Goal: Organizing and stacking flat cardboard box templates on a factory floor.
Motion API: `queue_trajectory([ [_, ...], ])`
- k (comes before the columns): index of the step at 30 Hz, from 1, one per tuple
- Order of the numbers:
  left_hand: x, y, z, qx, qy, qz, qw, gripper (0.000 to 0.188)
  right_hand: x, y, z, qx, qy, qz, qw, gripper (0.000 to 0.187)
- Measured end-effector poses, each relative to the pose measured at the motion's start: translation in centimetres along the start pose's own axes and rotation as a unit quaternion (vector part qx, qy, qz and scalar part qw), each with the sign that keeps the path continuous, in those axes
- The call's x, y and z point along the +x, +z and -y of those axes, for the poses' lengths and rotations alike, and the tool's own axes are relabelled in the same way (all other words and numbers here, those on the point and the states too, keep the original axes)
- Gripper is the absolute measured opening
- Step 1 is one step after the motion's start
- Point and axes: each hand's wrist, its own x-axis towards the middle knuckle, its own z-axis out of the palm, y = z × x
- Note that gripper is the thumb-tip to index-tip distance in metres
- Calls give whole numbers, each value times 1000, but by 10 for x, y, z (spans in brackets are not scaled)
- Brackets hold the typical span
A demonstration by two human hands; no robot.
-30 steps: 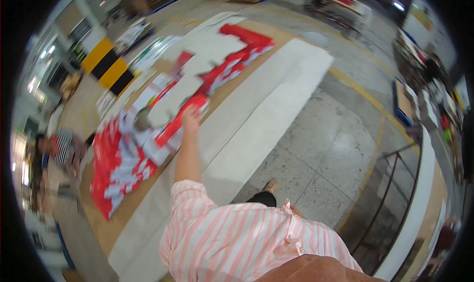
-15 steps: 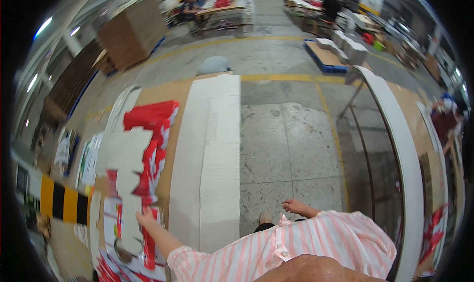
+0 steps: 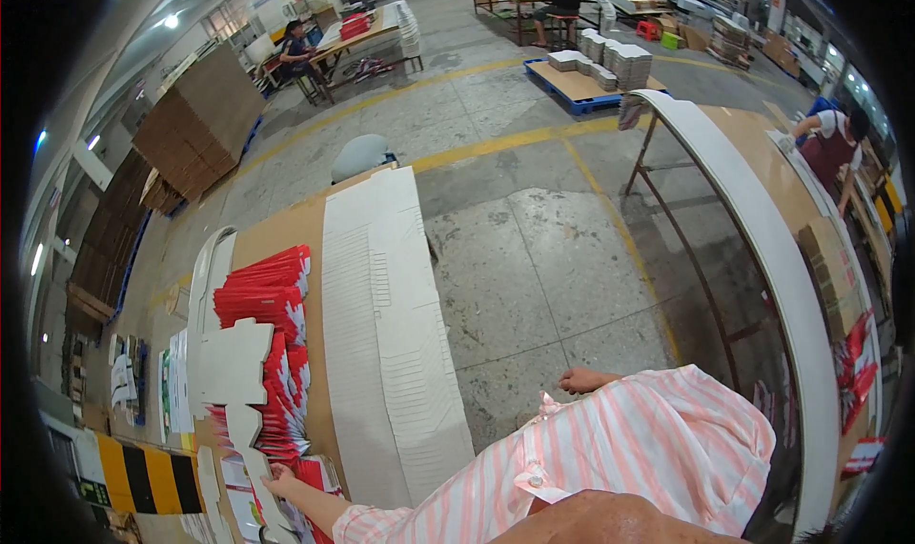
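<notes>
At the left of the head view, my left hand [image 3: 279, 479] reaches down to the right edge of a narrow white die-cut cardboard piece [image 3: 250, 439]. Its fingers are bent at that edge and appear to pinch it. A wider white cardboard cut-out [image 3: 233, 363] lies just beyond, over a fanned stack of red printed card pieces [image 3: 262, 292]. More red and white printed pieces lie beneath and beside the hand. My right hand [image 3: 578, 381] hangs over the floor in front of my body, fingers curled, with nothing visible in it.
Long pale cardboard sheets [image 3: 376, 344] cover the right side of the table. Another white-edged table [image 3: 753, 201] curves along my right; a person [image 3: 831, 149] works beyond it. A blue pallet [image 3: 591, 101] carries stacked grey pieces. A rounded grey object [image 3: 360, 155] stands past the table's far end.
My view has swung to the right, bringing more of the room into sight. My left hand stays beside the white cardboard, slightly lower in view. My right hand's fingers look more curled.
</notes>
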Motion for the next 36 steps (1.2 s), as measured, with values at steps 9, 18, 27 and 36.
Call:
queue_trajectory([
  [9,10,0,6,18,31,53,998,28,36,9,-2,-91,-52,-14,994,38],
  [18,-95,93,54,12,141,177,974,24,54,-2,16,-143,-89,-13,986,33],
  [27,-237,201,125,-104,126,317,934,21,60,-71,28,-101,-116,-20,988,30],
  [36,-359,295,291,-161,57,406,898,17,104,-225,28,-23,-145,-65,987,27],
])
